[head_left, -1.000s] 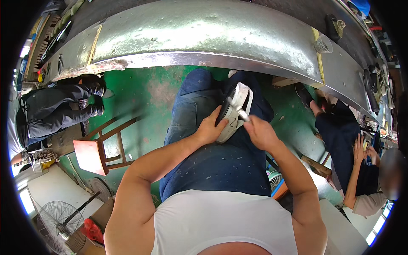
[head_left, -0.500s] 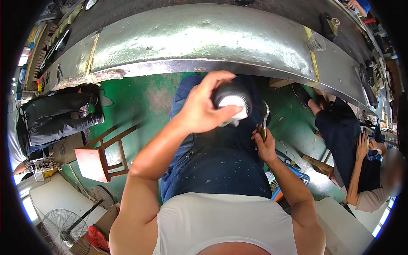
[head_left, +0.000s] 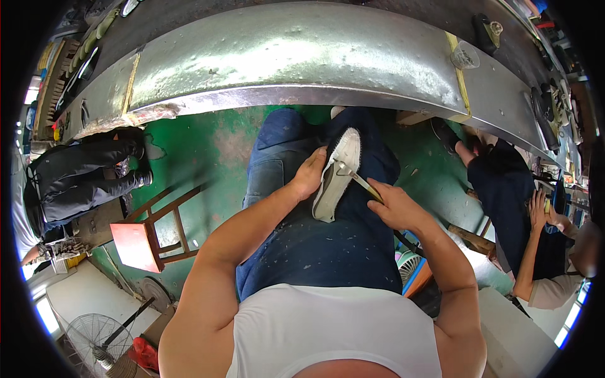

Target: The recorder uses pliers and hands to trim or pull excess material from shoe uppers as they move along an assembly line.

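Observation:
A shoe (head_left: pixel 334 196) lies sole side up across my lap, its pale underside showing and a toothed-looking edge of gathered material around the toe. My left hand (head_left: pixel 309 174) is closed on the shoe's left side, with the thumb near the toe part. In my right hand (head_left: pixel 397 206) is a hammer (head_left: pixel 358 177) with a yellowish handle; its metal head rests on or just over the middle of the pale underside. Whether the head touches cannot be told.
A dented metal-topped bench (head_left: pixel 296 57) runs ahead of my knees, with a clear plastic cup (head_left: pixel 465 55) on it. A wooden stool (head_left: pixel 142 242) and a wire fan (head_left: pixel 97 340) stand left. Co-workers sit on both sides, one person's hands (head_left: pixel 539 211) at far right.
The shoe, earlier raised toe-on in my left hand, has come down onto my lap. My right hand has brought the hammer from beside my thigh over to the shoe's underside.

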{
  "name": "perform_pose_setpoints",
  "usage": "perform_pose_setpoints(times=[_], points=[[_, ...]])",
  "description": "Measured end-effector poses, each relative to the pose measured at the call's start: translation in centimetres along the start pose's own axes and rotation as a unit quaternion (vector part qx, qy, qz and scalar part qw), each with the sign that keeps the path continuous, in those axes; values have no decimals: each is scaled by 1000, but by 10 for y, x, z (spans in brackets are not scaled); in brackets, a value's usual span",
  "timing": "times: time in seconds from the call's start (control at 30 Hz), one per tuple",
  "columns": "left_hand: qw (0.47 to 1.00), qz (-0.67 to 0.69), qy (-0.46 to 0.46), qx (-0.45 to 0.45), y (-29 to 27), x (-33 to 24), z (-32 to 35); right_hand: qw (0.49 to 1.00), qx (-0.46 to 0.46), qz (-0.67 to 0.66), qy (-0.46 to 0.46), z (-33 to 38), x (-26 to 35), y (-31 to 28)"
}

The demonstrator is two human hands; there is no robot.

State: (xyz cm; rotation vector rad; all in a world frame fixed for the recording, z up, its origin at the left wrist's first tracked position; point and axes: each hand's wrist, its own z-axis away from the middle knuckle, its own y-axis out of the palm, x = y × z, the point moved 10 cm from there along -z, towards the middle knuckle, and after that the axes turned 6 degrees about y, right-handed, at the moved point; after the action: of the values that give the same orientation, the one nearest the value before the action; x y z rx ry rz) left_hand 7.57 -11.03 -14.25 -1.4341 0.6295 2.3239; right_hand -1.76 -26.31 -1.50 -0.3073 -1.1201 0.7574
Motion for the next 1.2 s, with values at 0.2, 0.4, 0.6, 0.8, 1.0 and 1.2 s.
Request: perform_pose_setpoints(times=[0.2,0.4,0.6,0.8,1.0,1.2], points=[[998,63,-8,-31,1,1,10,986,69,152,14,-22,38,-15],[992,108,-33,-54,-9,14,14,961,187,195,55,-46,34,5],[966,252,-52,-7,-3,5,16,995,7,35,98,-40,6,45],[984,162,-51,-45,-2,-6,15,950,133,-184,215,-38,-7,48],[982,178,-53,-24,8,-11,12,976,-81,-128,154,-29,-29,64],[983,172,-69,-6,20,-15,8,865,165,-388,272,-11,-47,69]])
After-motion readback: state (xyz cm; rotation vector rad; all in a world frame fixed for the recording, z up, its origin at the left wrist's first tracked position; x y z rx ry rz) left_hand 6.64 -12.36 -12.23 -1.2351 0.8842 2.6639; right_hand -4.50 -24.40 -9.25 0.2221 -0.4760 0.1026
